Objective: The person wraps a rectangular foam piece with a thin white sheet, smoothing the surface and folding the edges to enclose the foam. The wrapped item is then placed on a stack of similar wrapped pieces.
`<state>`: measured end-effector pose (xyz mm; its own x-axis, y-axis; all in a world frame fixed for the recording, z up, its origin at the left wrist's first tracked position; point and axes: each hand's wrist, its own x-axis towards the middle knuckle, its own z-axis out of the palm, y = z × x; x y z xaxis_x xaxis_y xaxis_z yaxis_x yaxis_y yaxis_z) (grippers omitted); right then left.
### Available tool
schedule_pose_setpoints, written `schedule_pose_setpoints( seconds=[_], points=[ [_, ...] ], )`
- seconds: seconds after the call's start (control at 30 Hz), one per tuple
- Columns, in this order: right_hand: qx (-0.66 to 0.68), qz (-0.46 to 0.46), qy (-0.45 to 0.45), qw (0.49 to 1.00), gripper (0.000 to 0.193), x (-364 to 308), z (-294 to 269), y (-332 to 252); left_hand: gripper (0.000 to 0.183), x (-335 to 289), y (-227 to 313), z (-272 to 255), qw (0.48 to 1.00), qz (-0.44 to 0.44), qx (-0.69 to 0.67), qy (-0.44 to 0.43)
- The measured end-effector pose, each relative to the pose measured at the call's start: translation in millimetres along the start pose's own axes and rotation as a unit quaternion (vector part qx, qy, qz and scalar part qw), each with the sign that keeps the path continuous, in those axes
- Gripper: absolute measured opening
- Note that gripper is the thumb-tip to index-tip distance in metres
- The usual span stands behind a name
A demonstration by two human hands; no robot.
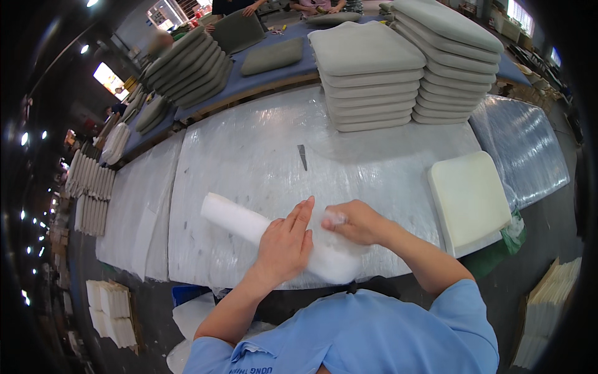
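A white roll (232, 214) of soft sheet material lies slantwise on the plastic-wrapped table, close to my body. My left hand (283, 246) presses on it with straight fingers lying flat. Beside it, my right hand (356, 222) is closed, with a thin whitish sheet bunched between thumb and fingers. More of the white material (336, 263) spreads below both hands, blurred at its edge. Whether the bunched sheet belongs to the roll, I cannot tell. A dark, narrow, wedge-shaped blade-like piece (302, 157) lies farther up the table, apart from my hands.
Stacks of pale cushions (374, 81) stand at the table's far right side. One cream cushion (470, 199) lies at the right edge. Beyond is a blue table (280, 71) with grey-green cushions (190, 68) and people's hands. White stacks (112, 311) stand on the floor at left.
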<state>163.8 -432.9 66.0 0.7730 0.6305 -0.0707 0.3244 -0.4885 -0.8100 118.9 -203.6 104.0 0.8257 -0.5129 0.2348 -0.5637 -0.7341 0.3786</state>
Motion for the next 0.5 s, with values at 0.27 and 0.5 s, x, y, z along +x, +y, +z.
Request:
schedule_pose_setpoints(
  seconds=[0.27,0.5],
  points=[
    [-0.11,-0.084,-0.073,0.988,0.048,-5,12,-8,0.069,-11,29,0,0.997,-0.072,0.021,0.017],
    [0.156,-0.118,-0.114,0.974,0.038,12,38,25,0.096,-38,77,38,0.983,-0.145,0.109,0.004]
  ],
)
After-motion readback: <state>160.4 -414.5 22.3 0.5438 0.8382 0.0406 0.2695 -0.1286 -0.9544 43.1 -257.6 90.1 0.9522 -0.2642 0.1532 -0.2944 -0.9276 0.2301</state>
